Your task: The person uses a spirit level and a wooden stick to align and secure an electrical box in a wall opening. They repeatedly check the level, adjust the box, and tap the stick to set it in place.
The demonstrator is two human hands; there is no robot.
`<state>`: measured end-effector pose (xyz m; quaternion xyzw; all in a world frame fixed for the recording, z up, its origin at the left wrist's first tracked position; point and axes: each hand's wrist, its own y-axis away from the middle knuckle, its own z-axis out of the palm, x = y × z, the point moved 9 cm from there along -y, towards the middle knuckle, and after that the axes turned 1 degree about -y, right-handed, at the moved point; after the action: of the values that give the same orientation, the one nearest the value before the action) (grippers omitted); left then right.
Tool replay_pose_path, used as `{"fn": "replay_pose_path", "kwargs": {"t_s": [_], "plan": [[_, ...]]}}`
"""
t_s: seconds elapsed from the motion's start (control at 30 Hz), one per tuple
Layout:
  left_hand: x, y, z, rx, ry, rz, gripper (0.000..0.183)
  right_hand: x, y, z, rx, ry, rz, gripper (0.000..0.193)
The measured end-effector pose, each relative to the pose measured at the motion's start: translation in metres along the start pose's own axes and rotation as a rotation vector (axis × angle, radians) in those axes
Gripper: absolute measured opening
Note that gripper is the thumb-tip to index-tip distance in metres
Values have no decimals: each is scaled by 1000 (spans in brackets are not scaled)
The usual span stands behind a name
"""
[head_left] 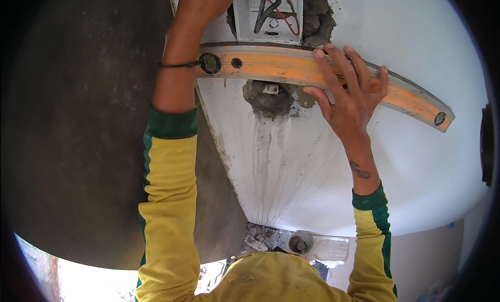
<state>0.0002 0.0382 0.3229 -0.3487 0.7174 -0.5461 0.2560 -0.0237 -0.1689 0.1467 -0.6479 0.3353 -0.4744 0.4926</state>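
Note:
An orange and grey spirit level [276, 60] lies against the white wall, its upper edge just under a white electrical box [260, 31]. My right hand [354, 88] grips the level right of its middle, fingers spread over its face and the thumb at its lower edge. My left hand [211, 2] is beside the box's left side at the top of the view, its fingers cut off by the frame. The left forearm crosses the level's left end. Black cables [265, 13] and a red wire [291, 23] hang inside the box, which sits in rough mortar [317, 15].
Below the level, a mortar-patched hole [268, 99] holds a small pale fitting [271, 88]. Grey streaks run down the wall. A dark panel [88, 135] stands along the left. On the floor are a bucket [307, 237] and rubble [255, 242].

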Motion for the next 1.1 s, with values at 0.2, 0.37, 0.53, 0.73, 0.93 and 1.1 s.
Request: {"fn": "replay_pose_path", "kwargs": {"t_s": [0.2,0.37,0.53,0.73,0.93,1.1], "plan": [[0,6,-4,4,47,0,26,0,0,-1,9,9,-16,58],[-17,55,-16,174,177,-121,36,1,0,0,4,-2,-22,60],[-2,165,1,79,-76,-21,58,3,2,1,-9,-52,-43,69],[2,188,13,47,-283,37,69,-1,1,-5,-12,-98,-88,86],[72,246,-16,109,-410,-12,60,-10,50,-79,-153,-163,5,73],[138,380,-34,437,68,-374,47,-11,108,-132,-270,-334,229,73]]}}
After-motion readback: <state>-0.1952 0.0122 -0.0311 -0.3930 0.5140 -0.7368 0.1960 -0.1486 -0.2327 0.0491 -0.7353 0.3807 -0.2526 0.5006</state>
